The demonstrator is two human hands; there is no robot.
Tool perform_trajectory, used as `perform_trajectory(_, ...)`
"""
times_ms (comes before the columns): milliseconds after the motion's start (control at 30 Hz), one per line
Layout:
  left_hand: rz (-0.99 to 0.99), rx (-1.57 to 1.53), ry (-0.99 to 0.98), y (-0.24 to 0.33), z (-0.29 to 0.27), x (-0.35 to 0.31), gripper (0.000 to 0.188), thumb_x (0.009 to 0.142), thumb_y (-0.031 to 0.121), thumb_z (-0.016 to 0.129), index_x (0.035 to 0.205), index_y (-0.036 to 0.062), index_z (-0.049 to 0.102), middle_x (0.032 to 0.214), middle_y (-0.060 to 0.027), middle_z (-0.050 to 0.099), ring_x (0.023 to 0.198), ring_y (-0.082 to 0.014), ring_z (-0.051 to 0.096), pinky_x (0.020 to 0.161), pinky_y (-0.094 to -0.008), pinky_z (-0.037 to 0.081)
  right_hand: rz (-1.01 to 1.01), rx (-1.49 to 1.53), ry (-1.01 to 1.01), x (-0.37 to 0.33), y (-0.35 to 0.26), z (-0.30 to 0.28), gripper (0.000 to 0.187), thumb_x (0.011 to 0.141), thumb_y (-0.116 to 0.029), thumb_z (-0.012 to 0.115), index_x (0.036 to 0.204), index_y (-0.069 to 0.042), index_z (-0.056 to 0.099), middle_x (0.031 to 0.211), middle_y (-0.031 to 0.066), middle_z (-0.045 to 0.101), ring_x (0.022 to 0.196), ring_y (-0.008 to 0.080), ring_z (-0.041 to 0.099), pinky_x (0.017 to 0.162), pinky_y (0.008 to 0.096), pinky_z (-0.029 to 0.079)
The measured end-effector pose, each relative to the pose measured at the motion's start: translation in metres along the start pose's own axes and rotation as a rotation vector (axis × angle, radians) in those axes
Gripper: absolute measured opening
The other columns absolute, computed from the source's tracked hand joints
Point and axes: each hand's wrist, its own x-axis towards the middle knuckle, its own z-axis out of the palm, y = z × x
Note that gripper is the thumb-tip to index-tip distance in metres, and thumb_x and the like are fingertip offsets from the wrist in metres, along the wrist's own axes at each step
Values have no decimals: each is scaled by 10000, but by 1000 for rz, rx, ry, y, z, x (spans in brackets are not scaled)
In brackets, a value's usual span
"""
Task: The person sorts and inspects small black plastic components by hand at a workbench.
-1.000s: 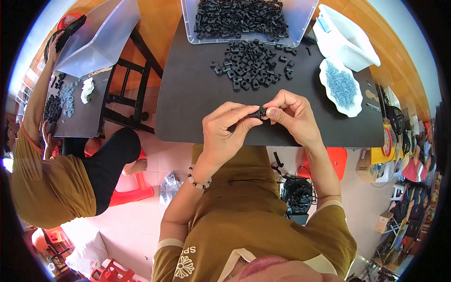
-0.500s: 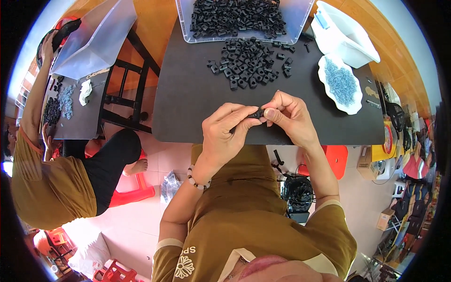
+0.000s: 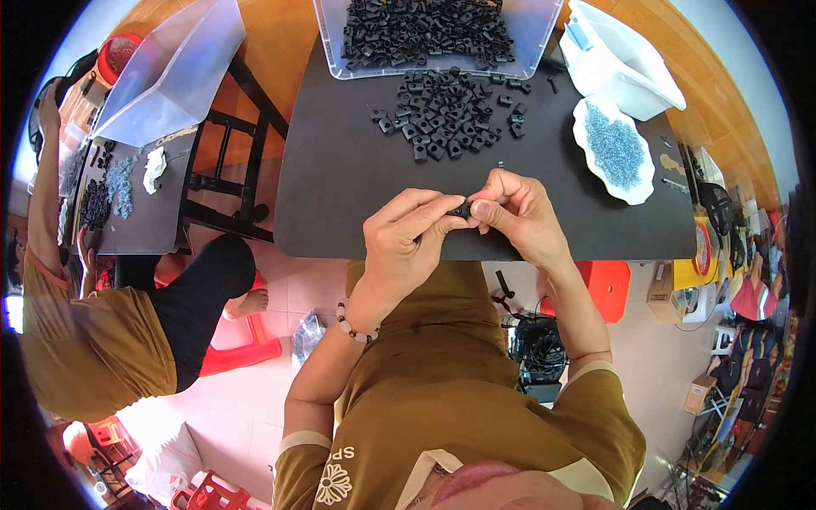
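Observation:
My left hand (image 3: 404,229) is closed in a pinch on a small black plastic part (image 3: 460,210) above the near edge of the dark table (image 3: 340,204). At the part's right end, my right hand (image 3: 523,217) has thumb and forefinger pressed together. Its fingertips hide whatever may lie between them. Beyond the hands spreads a loose pile of similar black plastic parts (image 3: 446,115). To the right, a white scalloped dish (image 3: 633,195) holds many tiny pale-blue pieces (image 3: 616,153). One tiny piece (image 3: 500,164) lies on the table just past my right hand.
A clear plastic bin (image 3: 433,74) full of black parts stands at the far edge. Behind the dish sits a white tub (image 3: 654,98). On the left, a co-worker (image 3: 102,340) sits at another table (image 3: 153,221) with a clear bin (image 3: 170,85). A red stool (image 3: 608,289) stands below the table's right side.
Both my hands keep nearly the same place, with the right fingers shifted slightly left around the part's end. The co-worker's raised arm has moved left, away from the bin.

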Motion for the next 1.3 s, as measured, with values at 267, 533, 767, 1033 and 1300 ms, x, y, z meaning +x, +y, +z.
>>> perform_trajectory(267, 72, 66, -6, -5, 4, -4, 281, 777, -69, 809, 1046, 12, 785, 925, -99, 730, 754, -170, 687, 645, -268, 540, -17, -127, 78, -3, -7, 12, 160, 956, -80, 729, 838, -14, 642, 785, 37, 707, 686, 55, 591, 622, 218, 482)
perform_trajectory(533, 47, 34, 36, 0, 2, 2, 262, 796, -19, 815, 1050, 31, 773, 928, -88, 718, 756, -213, 681, 639, -309, 552, 12, -48, 44, 8, -13, 9, 184, 958, -119, 744, 837, -22, 645, 747, 13, 668, 649, 59, 572, 616, 210, 478)
perform_trajectory(767, 22, 1, 66, 4, 0, 4, 266, 810, 3, 820, 1072, 28, 776, 957, -93, 728, 792, -189, 685, 691, -287, 554, 19, 90, -72, 7, -6, -1, 349, 999, -345, 695, 1058, -2, 685, 945, 33, 683, 763, 90, 615, 717, 241, 509)
perform_trajectory(1033, 78, -20, 119, 4, 4, 5, 305, 782, 2, 843, 1077, 42, 778, 1033, -85, 636, 784, -172, 658, 661, -299, 552, 16, 75, -153, 6, -3, 2, 507, 1039, -439, 602, 1233, 25, 664, 1043, 52, 699, 849, 92, 634, 802, 230, 519)
perform_trajectory(1300, 83, 144, -7, 18, -1, 6, 336, 759, -3, 841, 1088, 47, 791, 1083, -89, 599, 826, -168, 628, 715, -284, 545, 96, 346, -312, 3, -6, -1, 560, 1027, -444, 608, 1258, 65, 636, 1126, 117, 705, 955, 147, 685, 872, 274, 557)
